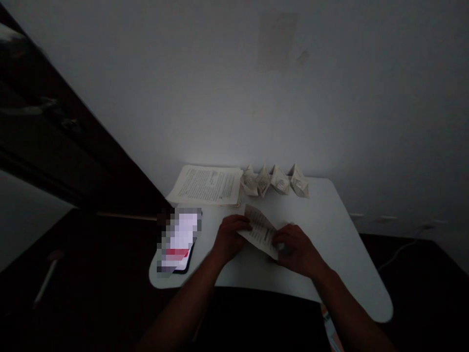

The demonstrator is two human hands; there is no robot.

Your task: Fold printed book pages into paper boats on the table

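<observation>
A folded sheet of printed paper is held tilted just above the white table, between my two hands. My left hand pinches its left edge, fingers over the front and thumb out of sight behind. At the lower right corner, my right hand grips the same sheet with curled fingers. Beyond the hands stands a row of several folded paper boats, among them a left one and a right one. A stack of printed pages lies to their left.
A phone with a lit, blurred screen lies at the table's left side. The white table stands against a pale wall. A dark door is on the left; a cable runs at the right.
</observation>
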